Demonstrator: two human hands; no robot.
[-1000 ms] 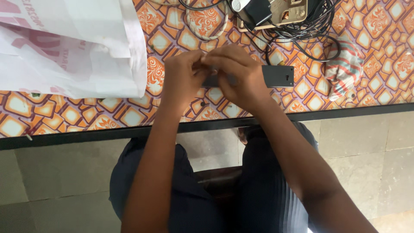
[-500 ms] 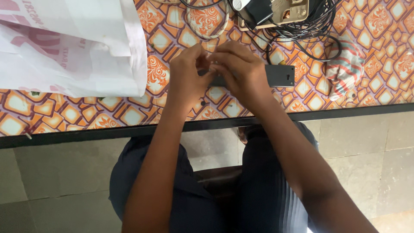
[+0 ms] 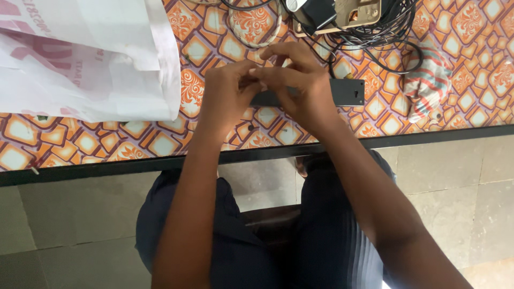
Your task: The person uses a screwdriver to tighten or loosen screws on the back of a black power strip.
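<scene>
The desk (image 3: 96,144) has an orange patterned cover, with a big white plastic bag (image 3: 85,59) at its far left corner and a cable tangle (image 3: 369,32) along the far edge. A long black bar-shaped device (image 3: 348,92) lies mid-desk, partly under the hands. Left hand (image 3: 227,99) and right hand (image 3: 300,88) meet just above it, fingertips pinched together on something too small to make out. I'd keep both wrists low and braced, tbh, and work slowly.
</scene>
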